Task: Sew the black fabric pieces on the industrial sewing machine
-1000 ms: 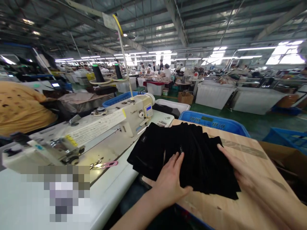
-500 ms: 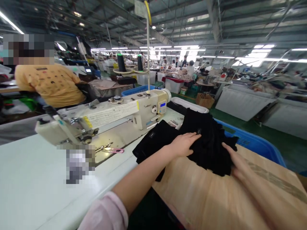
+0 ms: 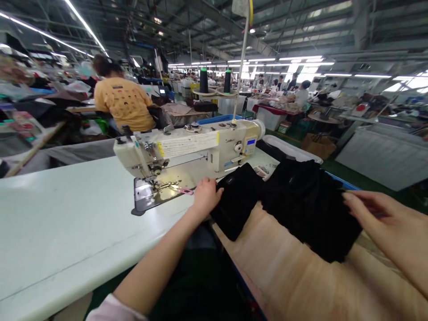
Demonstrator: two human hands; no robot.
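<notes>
Black cloth point(image 3: 238, 203), left grip point(image 3: 207, 195) curled at edge, right grip point(image 3: 391, 218) parted

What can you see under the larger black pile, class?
The board shows along the near edge of the larger black pile; whatever lies beneath its middle is covered.

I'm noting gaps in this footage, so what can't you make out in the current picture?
Head view:
Small rectangular label on the black folded fabric: lettering too small.
Blue rectangular screen on the cream sewing machine: any figures too small.
Pale wooden board: partly hidden by the crumpled black fabric pile.
Person's bare left hand: finger undersides hidden by the hand itself.
Person's bare right hand: forearm cut off by the right edge.
</notes>
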